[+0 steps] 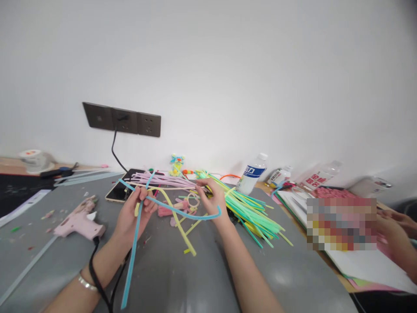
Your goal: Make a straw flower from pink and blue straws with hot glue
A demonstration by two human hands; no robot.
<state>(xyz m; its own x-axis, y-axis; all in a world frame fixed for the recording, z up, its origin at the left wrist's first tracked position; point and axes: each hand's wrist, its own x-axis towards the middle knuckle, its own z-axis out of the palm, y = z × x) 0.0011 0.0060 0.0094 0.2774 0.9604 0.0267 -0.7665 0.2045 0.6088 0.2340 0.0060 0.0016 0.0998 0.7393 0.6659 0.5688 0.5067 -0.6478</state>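
My left hand [140, 208] is closed round crossed pipe cleaners. One light-blue pipe cleaner [133, 256] hangs down past the wrist. Another blue one [182, 212] reaches right, its bent tip in front of my right wrist. A yellow pipe cleaner [177, 217] curves down from the same crossing. My right hand [211, 198] has thumb and fingers pinched together on the end of a pale pipe cleaner [176, 188] that runs across from the left hand. Just behind lies a bundle of lilac pipe cleaners [163, 179]; the fingers partly hide its right end.
A pink glue gun [81, 221] with a black cord lies left. Green and yellow pipe cleaners [257, 217] spread at right, near a bottle [252, 174]. Behind are a phone [115, 193] and a small figure [177, 164]. Another person's hands [394, 230] are far right over paper.
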